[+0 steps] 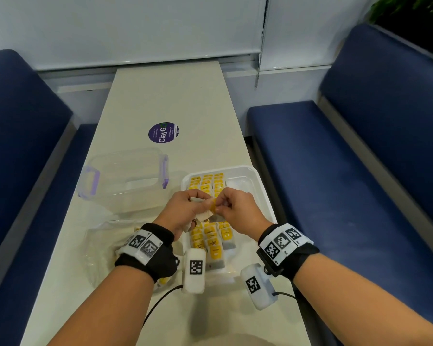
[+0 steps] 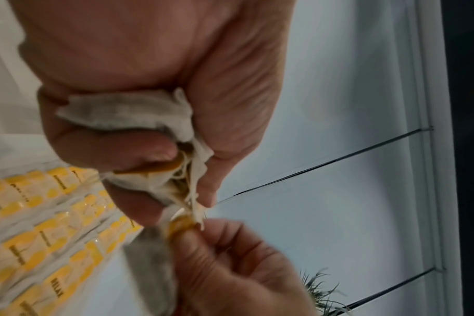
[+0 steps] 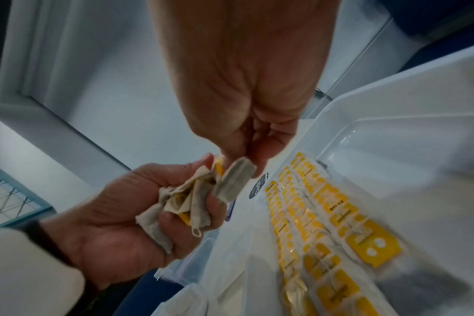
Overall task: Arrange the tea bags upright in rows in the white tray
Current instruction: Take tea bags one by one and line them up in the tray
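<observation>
Head: L hand [image 1: 185,211] grips crumpled tea bags [image 1: 205,216]; R hand [image 1: 238,208] fingers pinch one, axis unclear.

The white tray [image 1: 256,182] sits on the table, its left part filled with three rows of tea bags [image 1: 211,239] standing upright, yellow tags up; its right part is bare. Above the tray, a crumpled bunch of grey-white tea bags [image 3: 184,203] is held, one bag [image 3: 231,181] pinched apart from it

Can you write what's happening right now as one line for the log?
left hand: grips bunch of tea bags | right hand: pinches one tea bag | white tray: rows partly filled
</observation>
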`<state>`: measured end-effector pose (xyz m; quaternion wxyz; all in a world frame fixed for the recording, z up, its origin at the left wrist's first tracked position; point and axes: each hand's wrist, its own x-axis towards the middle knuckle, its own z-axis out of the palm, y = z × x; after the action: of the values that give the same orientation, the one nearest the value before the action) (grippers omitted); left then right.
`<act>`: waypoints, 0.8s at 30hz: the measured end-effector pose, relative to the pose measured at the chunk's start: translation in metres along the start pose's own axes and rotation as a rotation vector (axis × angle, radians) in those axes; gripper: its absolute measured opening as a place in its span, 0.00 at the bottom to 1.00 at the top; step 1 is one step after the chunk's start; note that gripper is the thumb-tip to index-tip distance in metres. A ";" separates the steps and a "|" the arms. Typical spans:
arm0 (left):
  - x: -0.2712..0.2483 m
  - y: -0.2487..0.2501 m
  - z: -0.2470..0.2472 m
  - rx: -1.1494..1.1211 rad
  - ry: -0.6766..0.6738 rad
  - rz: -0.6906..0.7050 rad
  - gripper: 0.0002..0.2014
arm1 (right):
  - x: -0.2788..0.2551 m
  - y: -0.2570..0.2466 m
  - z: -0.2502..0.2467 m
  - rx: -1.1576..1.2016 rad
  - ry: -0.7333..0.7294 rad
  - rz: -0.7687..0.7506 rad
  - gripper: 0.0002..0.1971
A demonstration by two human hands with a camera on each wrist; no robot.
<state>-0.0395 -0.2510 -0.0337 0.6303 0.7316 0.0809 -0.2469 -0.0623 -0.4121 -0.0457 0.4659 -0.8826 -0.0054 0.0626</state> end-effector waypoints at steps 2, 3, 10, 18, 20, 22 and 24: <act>-0.001 0.000 -0.002 -0.007 0.010 -0.015 0.05 | 0.001 0.009 0.001 -0.001 -0.035 0.107 0.06; -0.001 -0.001 -0.003 -0.011 0.023 -0.020 0.07 | 0.001 0.014 0.001 -0.012 -0.055 0.157 0.06; -0.001 -0.008 -0.010 -0.036 0.061 -0.064 0.08 | -0.006 0.039 0.009 -0.209 -0.295 0.337 0.13; 0.000 -0.013 -0.012 -0.052 0.064 -0.087 0.06 | -0.004 0.035 0.019 -0.409 -0.466 0.353 0.10; 0.001 -0.014 -0.013 -0.057 0.066 -0.090 0.06 | -0.002 0.035 0.023 -0.474 -0.480 0.343 0.09; 0.002 -0.016 -0.014 -0.062 0.070 -0.093 0.06 | -0.002 0.035 0.025 -0.515 -0.476 0.336 0.07; 0.002 -0.017 -0.015 -0.067 0.076 -0.093 0.06 | -0.002 0.036 0.025 -0.496 -0.453 0.356 0.06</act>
<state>-0.0410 -0.2335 -0.0483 0.6387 0.7144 0.1467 -0.2453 -0.0694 -0.4116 -0.0889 0.2066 -0.9194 0.0302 0.3332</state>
